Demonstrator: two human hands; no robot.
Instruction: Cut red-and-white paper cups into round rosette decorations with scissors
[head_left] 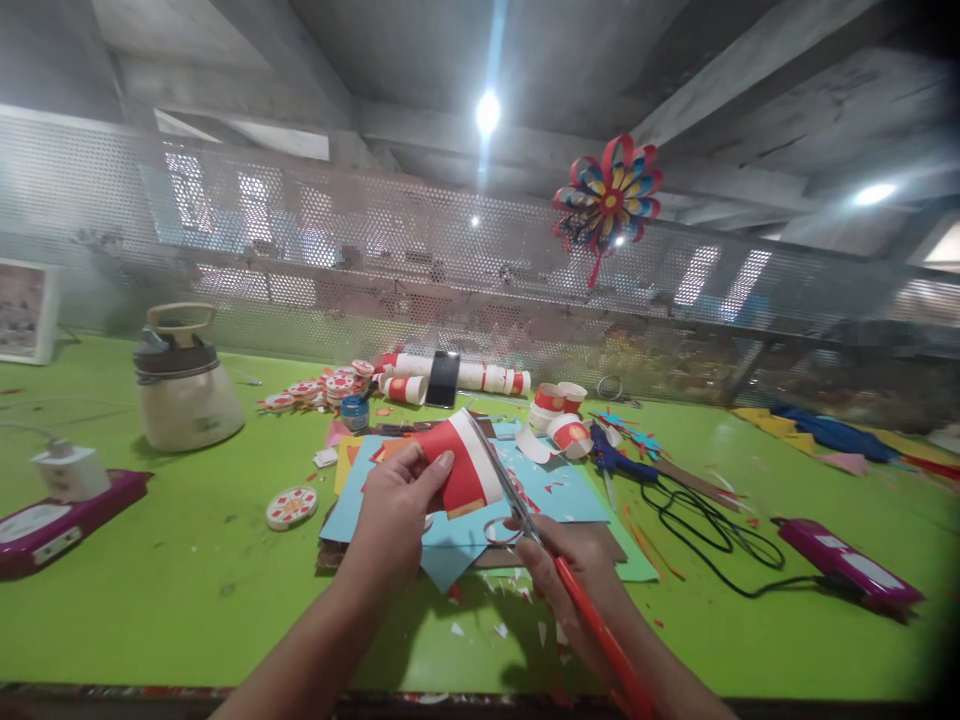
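Note:
Between its thumb and fingers, my left hand point(401, 500) grips a red and white piece of paper cup point(463, 468) in the air above the work pile. My right hand point(566, 570) is wrapped round the red handles of a pair of scissors point(517, 490). The scissor blades point up and away, lying along the right edge of the cup piece; whether paper sits between them I cannot tell. Underneath are light blue paper sheets point(577, 490) on brown cardboard point(330, 555). Small red and white scraps point(501, 630) are scattered near the table's front edge.
Behind lie paper cups point(551, 400), a row of stacked cups point(480, 375), a phone point(443, 378) and round paper pieces point(341, 385). A blue glue gun point(619, 460) with black cable sits right, near a purple power strip point(847, 565). Left stand a jug point(187, 400) and another power strip point(71, 520).

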